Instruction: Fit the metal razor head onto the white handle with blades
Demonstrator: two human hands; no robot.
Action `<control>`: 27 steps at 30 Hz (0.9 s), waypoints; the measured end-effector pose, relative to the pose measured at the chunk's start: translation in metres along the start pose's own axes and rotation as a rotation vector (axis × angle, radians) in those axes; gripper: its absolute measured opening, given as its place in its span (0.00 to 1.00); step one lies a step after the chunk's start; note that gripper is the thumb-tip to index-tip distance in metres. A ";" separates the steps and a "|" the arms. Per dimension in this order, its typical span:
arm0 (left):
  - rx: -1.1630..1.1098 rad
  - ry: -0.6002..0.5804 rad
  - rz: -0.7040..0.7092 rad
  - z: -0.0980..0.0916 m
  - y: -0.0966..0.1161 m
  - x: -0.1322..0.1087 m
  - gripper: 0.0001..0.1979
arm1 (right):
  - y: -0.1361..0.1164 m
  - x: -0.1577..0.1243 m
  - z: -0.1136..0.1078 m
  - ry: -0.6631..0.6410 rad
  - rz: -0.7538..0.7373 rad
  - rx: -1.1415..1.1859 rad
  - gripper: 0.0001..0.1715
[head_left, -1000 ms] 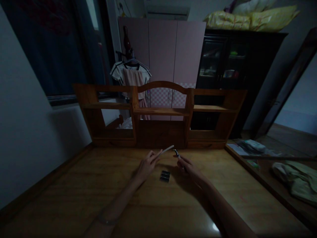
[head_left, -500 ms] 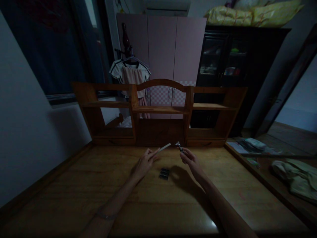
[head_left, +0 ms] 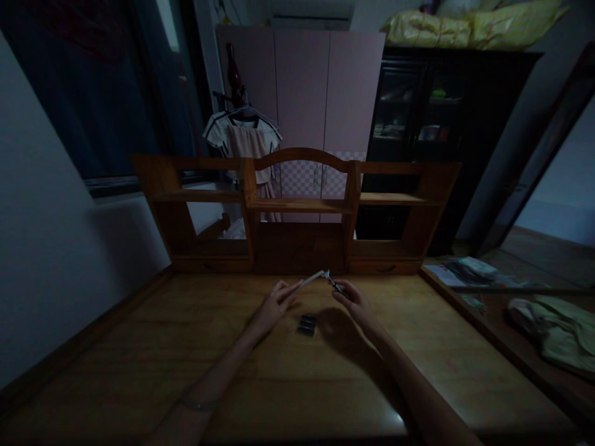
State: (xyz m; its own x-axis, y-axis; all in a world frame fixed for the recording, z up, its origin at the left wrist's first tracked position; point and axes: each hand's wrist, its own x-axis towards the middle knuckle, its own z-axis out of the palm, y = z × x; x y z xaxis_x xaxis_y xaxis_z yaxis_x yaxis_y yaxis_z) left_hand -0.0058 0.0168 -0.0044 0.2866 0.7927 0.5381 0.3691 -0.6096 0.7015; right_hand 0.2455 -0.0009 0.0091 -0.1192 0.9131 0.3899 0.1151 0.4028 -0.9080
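Note:
My left hand (head_left: 276,306) is closed around the near end of a slim white stick (head_left: 312,279), which points up and to the right. My right hand (head_left: 355,301) grips the dark handle of what looks like a razor (head_left: 328,276), its shiny metal head tilted to the upper left. The stick's far tip meets the razor's head, or comes very close; which of the two is hard to tell in the dim light. Below and between my hands, several small black pieces (head_left: 307,325) lie side by side on the wooden table (head_left: 223,371).
A wooden shelf unit (head_left: 297,205) with drawers stands along the table's far edge. At the left is a white wall (head_left: 41,248). Beyond the table's right edge lie a pale cloth bag (head_left: 558,328) and some plastic packets (head_left: 474,272).
My right hand has brought the razor's head left, up to the stick's tip. My left hand has stayed nearly in place, with the stick shifted slightly toward the razor.

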 end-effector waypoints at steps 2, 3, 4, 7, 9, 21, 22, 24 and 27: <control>-0.006 0.010 -0.009 -0.001 -0.001 0.000 0.20 | -0.001 0.000 0.000 0.005 0.002 -0.017 0.21; -0.010 0.017 -0.009 -0.001 0.000 0.000 0.20 | -0.001 0.000 0.000 0.010 0.005 -0.030 0.21; -0.013 0.019 -0.007 0.000 0.000 0.001 0.21 | 0.000 0.000 0.000 0.015 0.009 -0.043 0.20; -0.020 0.003 -0.009 0.002 0.003 0.000 0.21 | 0.000 0.000 0.000 0.035 0.010 -0.070 0.18; -0.020 -0.010 -0.016 0.003 0.003 0.000 0.21 | -0.002 -0.001 0.000 0.038 0.010 -0.071 0.18; 0.026 0.003 0.010 0.001 0.000 -0.001 0.20 | 0.006 0.001 0.001 0.051 0.049 -0.072 0.19; 0.028 -0.008 0.012 0.001 0.000 -0.001 0.20 | 0.006 0.001 0.001 0.044 0.039 -0.070 0.19; 0.033 -0.015 0.007 0.002 -0.001 -0.001 0.19 | 0.007 0.001 0.001 0.034 0.019 -0.075 0.19; 0.030 0.009 -0.004 0.001 -0.001 -0.001 0.19 | 0.009 0.002 0.000 0.033 0.023 -0.083 0.20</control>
State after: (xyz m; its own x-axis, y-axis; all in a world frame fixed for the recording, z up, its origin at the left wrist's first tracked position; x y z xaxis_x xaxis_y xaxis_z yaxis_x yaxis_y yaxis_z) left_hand -0.0053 0.0170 -0.0060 0.2772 0.7951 0.5395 0.3962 -0.6061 0.6897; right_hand 0.2459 0.0042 0.0018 -0.0833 0.9231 0.3755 0.1993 0.3846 -0.9013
